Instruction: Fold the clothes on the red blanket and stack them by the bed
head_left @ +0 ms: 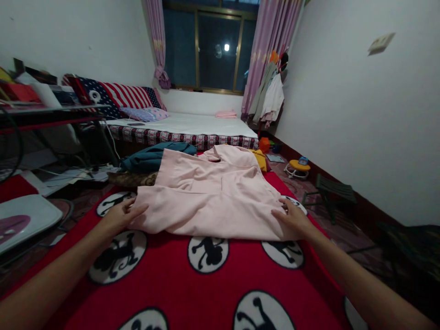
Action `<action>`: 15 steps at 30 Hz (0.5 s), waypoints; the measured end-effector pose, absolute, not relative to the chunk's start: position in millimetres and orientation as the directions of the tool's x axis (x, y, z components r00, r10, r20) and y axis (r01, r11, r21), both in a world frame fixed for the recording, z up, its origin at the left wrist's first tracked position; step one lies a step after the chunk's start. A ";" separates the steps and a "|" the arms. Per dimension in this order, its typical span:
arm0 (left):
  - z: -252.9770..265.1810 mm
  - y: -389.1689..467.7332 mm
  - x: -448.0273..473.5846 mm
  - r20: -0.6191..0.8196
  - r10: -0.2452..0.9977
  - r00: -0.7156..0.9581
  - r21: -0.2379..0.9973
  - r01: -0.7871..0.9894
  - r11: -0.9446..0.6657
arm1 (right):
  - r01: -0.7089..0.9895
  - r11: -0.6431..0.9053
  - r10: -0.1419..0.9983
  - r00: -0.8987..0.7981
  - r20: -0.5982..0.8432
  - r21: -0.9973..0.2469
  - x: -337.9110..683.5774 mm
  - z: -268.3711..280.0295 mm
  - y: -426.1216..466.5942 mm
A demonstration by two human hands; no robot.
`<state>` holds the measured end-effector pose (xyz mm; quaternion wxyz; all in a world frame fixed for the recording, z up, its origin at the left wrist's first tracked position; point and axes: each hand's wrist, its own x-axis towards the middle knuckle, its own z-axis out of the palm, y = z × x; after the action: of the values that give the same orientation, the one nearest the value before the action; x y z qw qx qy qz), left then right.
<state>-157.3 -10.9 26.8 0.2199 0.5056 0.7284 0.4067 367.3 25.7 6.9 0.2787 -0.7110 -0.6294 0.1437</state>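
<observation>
A pale pink garment [209, 201] lies spread on a red blanket [165, 284] printed with white circles and black figures. It is loosely creased, and a hood or collar seems to lie at its far end; I cannot tell which. My left hand [125, 213] pinches the garment's near left corner, thumb on top and the other fingers partly hidden. At the near right edge, my right hand [292, 215] holds the cloth in the same way. Behind the garment sit a teal bundle of cloth [151, 156] and a yellow cloth [260, 159].
A desk [51, 110] with clutter stands at left, above a white chair [27, 224]. Beyond is a bed [192, 123] beneath a window. Along the right wall are a small yellow stool [299, 166], a dark folding stool [335, 189] and a rack of hanging clothes [271, 98].
</observation>
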 end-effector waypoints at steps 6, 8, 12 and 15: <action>55.4 -0.7 -130.3 0.140 0.921 -0.363 0.888 0.457 0.045 | 0.680 0.193 0.924 0.116 0.364 -0.708 361.2 36.6 20.7; 64.8 1.5 -129.1 0.186 0.924 -0.333 0.906 0.422 -0.031 | 0.640 0.185 0.840 0.290 0.458 -0.746 366.9 48.8 6.5; 65.7 8.2 -134.8 0.217 0.928 -0.302 0.824 0.567 -0.008 | 0.679 0.095 0.801 0.382 0.461 -0.728 392.6 45.9 -24.6; 54.7 10.3 -135.8 0.170 0.963 -0.211 0.542 0.836 0.088 | 0.866 -0.067 0.965 0.183 0.189 -0.495 411.3 29.8 -34.8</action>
<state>-135.8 10.3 54.7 0.1157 0.6173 0.7284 0.2738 411.3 -34.8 29.8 0.2586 -0.7241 -0.6322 0.0951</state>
